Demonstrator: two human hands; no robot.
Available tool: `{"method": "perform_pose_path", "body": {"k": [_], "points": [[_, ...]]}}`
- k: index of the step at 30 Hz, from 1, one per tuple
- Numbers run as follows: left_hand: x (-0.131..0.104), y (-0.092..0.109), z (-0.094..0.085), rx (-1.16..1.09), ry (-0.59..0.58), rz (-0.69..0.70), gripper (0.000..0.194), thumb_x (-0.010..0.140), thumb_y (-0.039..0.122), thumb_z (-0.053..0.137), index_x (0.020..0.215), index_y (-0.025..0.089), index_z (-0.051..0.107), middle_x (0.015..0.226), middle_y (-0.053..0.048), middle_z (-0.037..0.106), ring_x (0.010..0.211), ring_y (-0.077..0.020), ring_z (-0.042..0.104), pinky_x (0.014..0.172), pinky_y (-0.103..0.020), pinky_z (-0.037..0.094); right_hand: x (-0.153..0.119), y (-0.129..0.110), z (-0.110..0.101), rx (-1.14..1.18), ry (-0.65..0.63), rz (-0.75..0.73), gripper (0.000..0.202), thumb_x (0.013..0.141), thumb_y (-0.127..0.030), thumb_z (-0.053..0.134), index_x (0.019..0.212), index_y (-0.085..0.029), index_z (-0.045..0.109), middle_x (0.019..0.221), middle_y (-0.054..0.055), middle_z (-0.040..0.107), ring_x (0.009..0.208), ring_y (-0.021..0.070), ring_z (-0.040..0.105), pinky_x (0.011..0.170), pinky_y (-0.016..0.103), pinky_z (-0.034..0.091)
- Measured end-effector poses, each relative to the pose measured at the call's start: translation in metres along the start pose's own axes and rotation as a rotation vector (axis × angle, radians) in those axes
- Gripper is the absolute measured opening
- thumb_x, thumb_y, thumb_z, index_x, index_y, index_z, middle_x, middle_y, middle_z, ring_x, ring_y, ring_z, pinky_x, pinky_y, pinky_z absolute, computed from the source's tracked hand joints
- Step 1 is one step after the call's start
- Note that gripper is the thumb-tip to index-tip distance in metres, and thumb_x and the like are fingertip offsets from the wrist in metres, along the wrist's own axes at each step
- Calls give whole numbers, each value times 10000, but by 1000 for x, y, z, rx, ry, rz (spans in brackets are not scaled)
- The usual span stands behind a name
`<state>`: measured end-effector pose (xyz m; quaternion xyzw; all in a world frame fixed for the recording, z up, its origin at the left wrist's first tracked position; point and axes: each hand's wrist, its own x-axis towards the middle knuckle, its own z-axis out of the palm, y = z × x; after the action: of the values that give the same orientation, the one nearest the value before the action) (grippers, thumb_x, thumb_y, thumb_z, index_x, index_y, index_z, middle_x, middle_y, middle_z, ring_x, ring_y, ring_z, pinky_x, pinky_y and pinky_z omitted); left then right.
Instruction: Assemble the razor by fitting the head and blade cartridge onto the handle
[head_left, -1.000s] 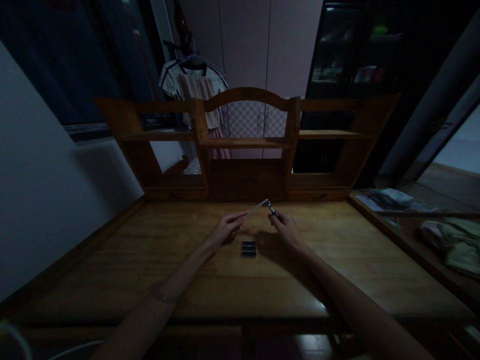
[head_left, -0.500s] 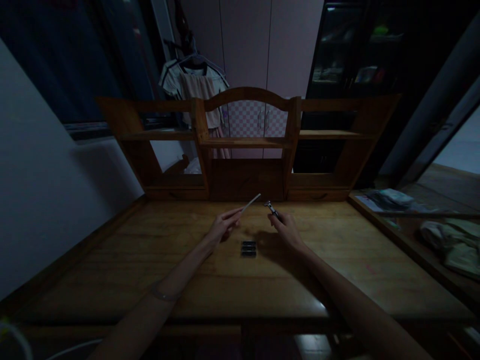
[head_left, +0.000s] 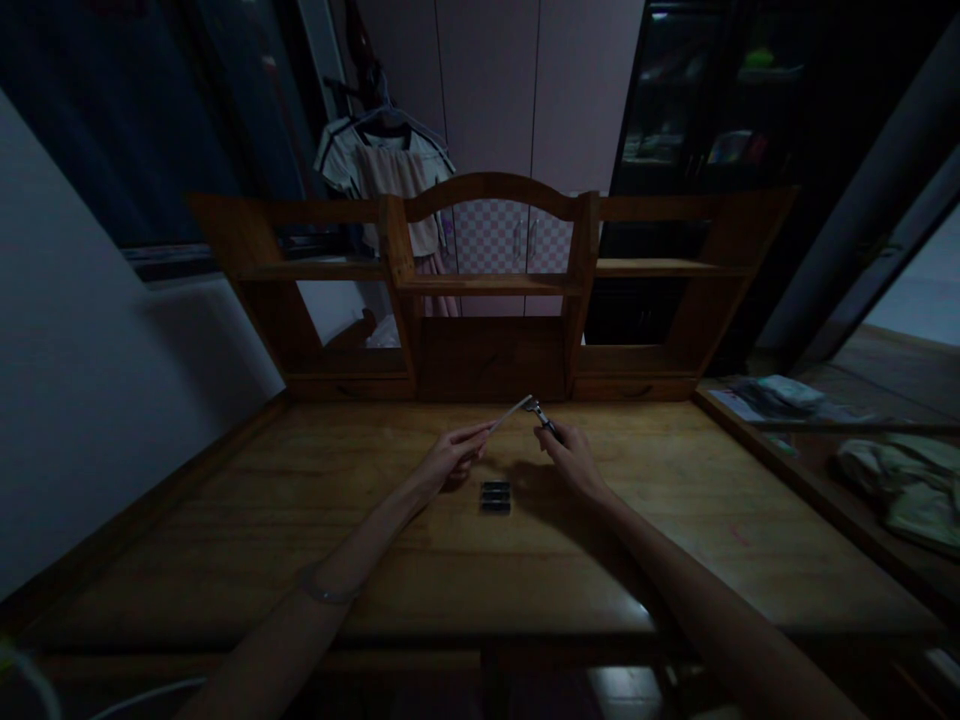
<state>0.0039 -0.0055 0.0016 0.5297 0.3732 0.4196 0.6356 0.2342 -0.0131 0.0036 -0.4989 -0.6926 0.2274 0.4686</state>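
My left hand (head_left: 454,456) is closed on a thin pale stick (head_left: 511,411) that points up and to the right. In my right hand (head_left: 568,450) is a small tool (head_left: 543,416) with a dark handle and a shiny metal head, gripped by the handle. The far end of the stick meets or overlaps the tool's head; whether they touch is hard to tell. Below and between both hands, a small group of dark bars (head_left: 495,497) lies on the wooden desk (head_left: 360,590).
A wooden shelf unit (head_left: 491,285) stands along the desk's back edge. Folded cloth (head_left: 904,490) and a plastic-wrapped item (head_left: 791,392) lie beyond the right edge. Clothes (head_left: 394,165) hang behind the shelf at the left.
My left hand has moved a little to the right, bringing the stick's tip to the tool's head. My right hand has barely moved.
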Motion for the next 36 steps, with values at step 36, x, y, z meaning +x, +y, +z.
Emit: {"method": "perform_pose_path", "body": {"k": [36], "points": [[-1,2,2,28,85,60,600,694,485,674,1206,185,586,643,34,477,358,9,234,350,-172,88,1,3,3,-64,-3,-33,330,847,-382,425,623,-164,533,559,-7,477,539,130,441,500,235,260]]}}
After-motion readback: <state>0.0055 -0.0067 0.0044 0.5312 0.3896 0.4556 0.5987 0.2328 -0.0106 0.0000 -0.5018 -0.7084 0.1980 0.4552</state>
